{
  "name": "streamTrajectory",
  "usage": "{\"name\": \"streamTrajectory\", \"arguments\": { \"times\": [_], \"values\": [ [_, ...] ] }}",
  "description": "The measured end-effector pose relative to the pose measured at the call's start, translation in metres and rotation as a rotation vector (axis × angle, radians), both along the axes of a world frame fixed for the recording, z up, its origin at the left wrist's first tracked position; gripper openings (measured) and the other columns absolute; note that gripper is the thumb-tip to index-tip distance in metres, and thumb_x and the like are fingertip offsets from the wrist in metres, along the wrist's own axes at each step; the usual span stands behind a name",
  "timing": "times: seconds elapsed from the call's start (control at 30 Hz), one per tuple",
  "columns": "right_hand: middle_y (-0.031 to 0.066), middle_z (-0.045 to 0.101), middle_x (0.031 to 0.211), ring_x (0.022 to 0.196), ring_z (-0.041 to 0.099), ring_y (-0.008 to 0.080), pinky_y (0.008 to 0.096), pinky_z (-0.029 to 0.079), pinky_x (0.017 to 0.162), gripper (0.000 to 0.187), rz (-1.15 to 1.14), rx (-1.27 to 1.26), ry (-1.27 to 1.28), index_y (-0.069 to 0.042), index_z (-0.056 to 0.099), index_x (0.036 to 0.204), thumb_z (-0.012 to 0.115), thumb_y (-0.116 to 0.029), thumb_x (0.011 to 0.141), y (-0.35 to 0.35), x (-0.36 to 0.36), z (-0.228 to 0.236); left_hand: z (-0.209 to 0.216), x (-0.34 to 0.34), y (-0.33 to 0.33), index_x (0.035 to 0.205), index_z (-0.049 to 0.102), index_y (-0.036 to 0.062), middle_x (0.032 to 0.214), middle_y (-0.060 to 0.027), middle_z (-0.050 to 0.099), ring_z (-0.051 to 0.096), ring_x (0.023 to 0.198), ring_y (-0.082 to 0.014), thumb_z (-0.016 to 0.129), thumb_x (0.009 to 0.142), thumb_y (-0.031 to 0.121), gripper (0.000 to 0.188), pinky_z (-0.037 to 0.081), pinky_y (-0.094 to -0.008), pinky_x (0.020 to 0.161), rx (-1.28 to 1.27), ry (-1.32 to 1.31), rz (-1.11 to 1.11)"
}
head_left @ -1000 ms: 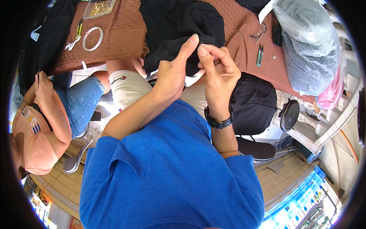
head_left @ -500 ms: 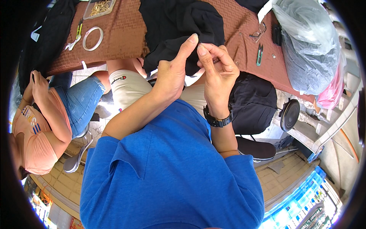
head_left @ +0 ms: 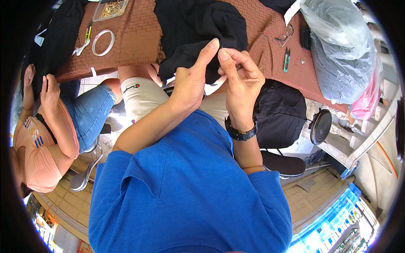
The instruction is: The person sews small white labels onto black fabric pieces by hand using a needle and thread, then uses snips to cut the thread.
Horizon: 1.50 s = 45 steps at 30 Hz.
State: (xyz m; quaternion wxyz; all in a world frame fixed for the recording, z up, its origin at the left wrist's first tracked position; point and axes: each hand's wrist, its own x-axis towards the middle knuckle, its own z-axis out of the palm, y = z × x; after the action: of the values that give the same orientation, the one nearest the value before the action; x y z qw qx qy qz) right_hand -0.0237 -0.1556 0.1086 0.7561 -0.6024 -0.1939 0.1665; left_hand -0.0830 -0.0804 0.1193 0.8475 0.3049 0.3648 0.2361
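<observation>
Black cloth (head_left: 198,25) drapes over the table's near edge and hangs down behind my hands. My left hand (head_left: 192,78) is closed on this cloth, thumb raised along it, with the other fingers mostly hidden. Close beside it, my right hand (head_left: 242,78) pinches thumb against forefinger at the cloth. A thin dark sliver shows by those fingertips, too small to name. A black watch circles my right wrist.
Thread snips (head_left: 286,60), eyeglasses (head_left: 285,35) and a big plastic bag (head_left: 341,50) lie right on the brown-covered table (head_left: 135,46). Left are a white ring (head_left: 103,43), a yellow-handled cutter (head_left: 87,38) and a clear box (head_left: 110,9). A co-worker (head_left: 46,139) sits at left.
My hands keep almost the same pose at the black cloth. At left, the co-worker's hands have moved apart.
</observation>
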Motion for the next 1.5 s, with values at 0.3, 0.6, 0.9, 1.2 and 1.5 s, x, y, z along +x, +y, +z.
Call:
{"name": "streamTrajectory", "arguments": {
  "times": [0.3, 0.6, 0.9, 1.2, 1.5],
  "values": [
    [0.0017, 0.064, 0.079, 0.065, 0.058, 0.0064, 0.0187, 0.046, 0.056, 0.011, 0.031, 0.058, 0.242, 0.000, 0.068, 0.098, 0.072, -0.007, 0.090, 0.001, 0.005, 0.006, -0.002, 0.001, -0.001, 0.103, 0.072, 0.0026, 0.083, 0.0016, 0.065, 0.058, 0.071, -0.0019, 0.067, 0.095, 0.034, 0.033, 0.046, -0.0200, 0.059, -0.037, -0.058, -0.052],
    [0.0051, 0.050, 0.094, 0.075, 0.047, 0.0119, 0.0234, 0.038, 0.060, 0.020, -0.287, -0.227, -0.608, -0.004, 0.068, 0.093, 0.078, 0.000, 0.076, -0.005, -0.004, -0.002, -0.007, 0.007, 0.001, 0.106, 0.070, 0.0032, 0.083, -0.0002, 0.066, 0.057, 0.063, -0.0039, 0.049, 0.102, 0.041, 0.044, 0.042, -0.0207, 0.051, -0.139, -0.122, -0.006],
    [0.0042, 0.048, 0.090, 0.076, 0.047, 0.0135, 0.0259, 0.040, 0.063, 0.015, -0.241, -0.251, -0.424, -0.002, 0.069, 0.090, 0.079, -0.004, 0.079, 0.005, -0.006, -0.018, -0.032, -0.006, 0.000, 0.126, 0.057, 0.0021, 0.118, -0.0079, 0.064, 0.063, 0.107, -0.0157, 0.041, 0.105, 0.041, 0.047, 0.055, -0.0355, 0.088, 0.100, -0.079, -0.159],
    [0.0028, 0.058, 0.088, 0.072, 0.052, 0.0063, 0.0217, 0.043, 0.066, 0.006, -0.040, 0.009, 0.070, -0.001, 0.067, 0.089, 0.073, -0.002, 0.087, -0.005, -0.012, 0.002, -0.056, -0.012, 0.003, 0.127, 0.058, 0.0019, 0.118, -0.0105, 0.064, 0.064, 0.106, -0.0174, 0.041, 0.105, 0.038, 0.046, 0.056, -0.0357, 0.088, 0.363, 0.003, -0.153],
    [0.0015, 0.057, 0.083, 0.063, 0.057, 0.0052, 0.0194, 0.045, 0.055, 0.012, -0.152, -0.209, -0.271, 0.003, 0.069, 0.100, 0.071, 0.000, 0.089, 0.000, -0.010, -0.017, -0.066, -0.016, -0.006, 0.137, 0.050, 0.0031, 0.125, -0.0122, 0.062, 0.064, 0.106, -0.0168, 0.042, 0.104, 0.029, 0.042, 0.053, -0.0369, 0.091, 0.491, 0.044, -0.194]
  ]
}}
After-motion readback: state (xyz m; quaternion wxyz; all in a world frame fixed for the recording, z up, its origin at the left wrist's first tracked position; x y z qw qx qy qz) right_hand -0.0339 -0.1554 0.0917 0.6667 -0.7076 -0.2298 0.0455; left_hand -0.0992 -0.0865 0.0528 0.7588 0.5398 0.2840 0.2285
